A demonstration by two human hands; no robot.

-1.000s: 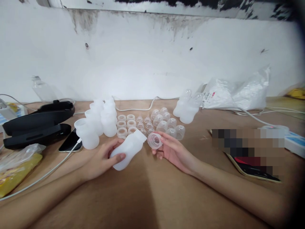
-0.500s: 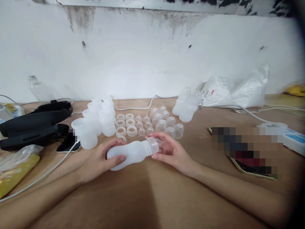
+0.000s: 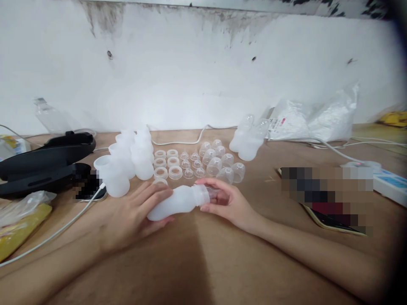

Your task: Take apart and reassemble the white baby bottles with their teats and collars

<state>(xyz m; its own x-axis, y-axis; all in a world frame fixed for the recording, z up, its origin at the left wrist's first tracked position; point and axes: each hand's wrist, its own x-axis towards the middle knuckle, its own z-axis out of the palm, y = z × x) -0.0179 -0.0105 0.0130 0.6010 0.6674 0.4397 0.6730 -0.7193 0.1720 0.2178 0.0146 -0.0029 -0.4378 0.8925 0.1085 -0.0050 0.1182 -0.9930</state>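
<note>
A frosted white baby bottle lies on its side between my hands, its neck to the right. My left hand is wrapped round the bottle's base, fingers on top and thumb below. My right hand grips the collar ring at the neck, and a clear teat points into its palm. Just beyond are two columns of loose collar rings, several clear teats and several clear dome caps. Open bottles stand in rows at the left.
Capped bottles stand at the back right beside plastic bags. Phones lie at both sides, partly blurred out. A black case, a yellow packet and a white cable are on the left, a power strip on the right.
My left hand has rolled over the bottle, so its back now faces up and its thumb has gone underneath. The bottle lies a little more level; my right hand stays at the collar.
</note>
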